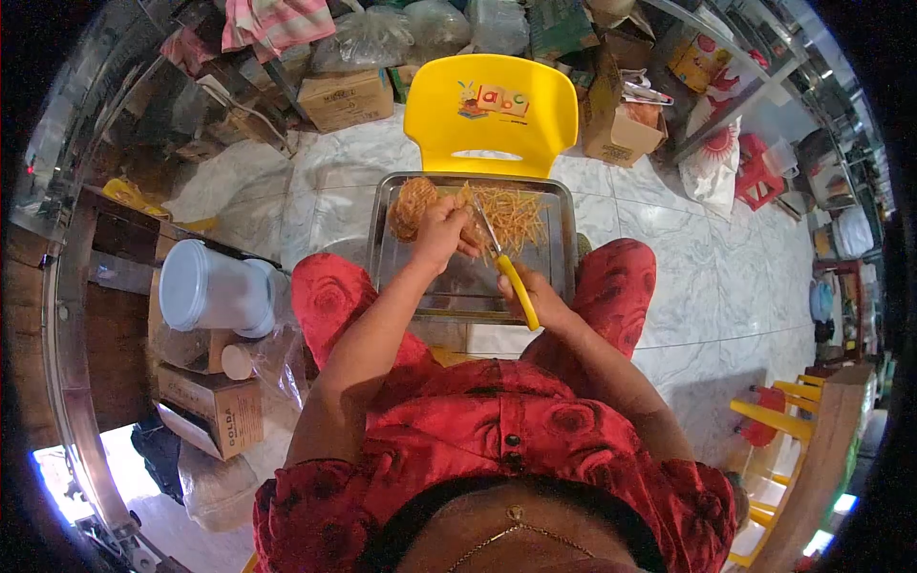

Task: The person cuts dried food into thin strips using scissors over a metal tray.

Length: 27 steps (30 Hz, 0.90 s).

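A metal tray (468, 280) lies in front of my knees. My left hand (441, 235) is closed on a thin brown piece (472, 229), whose exact kind I cannot make out. In my right hand (538, 296) is a pair of scissors (517, 289) with yellow handles, its blades up against that piece. Round brown sheets with a rough surface (413, 204) are stacked at the tray's left. Across the right half spreads a heap of thin brown strips (521, 220). My fingers partly hide the held piece.
A yellow chair (492, 105) stands just beyond the tray. To the left are a light-blue bucket (205, 286) and a cardboard box (212, 411). More boxes (346, 99) and plastic bags line the far side. At the right are a red stool (757, 172) and yellow chair legs.
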### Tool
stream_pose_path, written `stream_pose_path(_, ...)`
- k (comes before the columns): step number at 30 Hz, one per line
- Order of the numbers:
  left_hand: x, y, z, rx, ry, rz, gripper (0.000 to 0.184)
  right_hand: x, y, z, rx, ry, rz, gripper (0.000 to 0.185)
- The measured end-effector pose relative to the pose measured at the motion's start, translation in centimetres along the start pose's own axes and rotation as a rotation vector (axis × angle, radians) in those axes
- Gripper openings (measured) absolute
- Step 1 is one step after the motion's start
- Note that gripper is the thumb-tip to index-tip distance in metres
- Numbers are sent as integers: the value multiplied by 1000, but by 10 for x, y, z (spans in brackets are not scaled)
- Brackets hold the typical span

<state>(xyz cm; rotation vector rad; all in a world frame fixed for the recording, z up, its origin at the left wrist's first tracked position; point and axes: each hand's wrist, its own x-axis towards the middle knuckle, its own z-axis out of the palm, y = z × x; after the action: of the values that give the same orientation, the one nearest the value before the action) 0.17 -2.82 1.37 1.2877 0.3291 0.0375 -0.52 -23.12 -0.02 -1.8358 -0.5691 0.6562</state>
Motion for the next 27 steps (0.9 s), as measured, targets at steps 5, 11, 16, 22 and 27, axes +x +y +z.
stream_pose_path(5,-4,5,3,-63,-22,-20,18,3,-2,-8,-24,-49,94,45)
stream_pose_path(11,-3,6,2,-106,-11,-15,17,3,0,-3,181,-63,21,42)
stream_pose_path(16,-4,6,1,-83,-86,-52,18,3,1,-2,58,-44,34,42)
stream_pose_path(22,-10,2,6,-109,-137,-94,17,2,-2,-5,94,4,85,41)
stream_pose_path(27,-7,10,6,-126,-72,-44,15,4,-9,-10,163,-54,207,42)
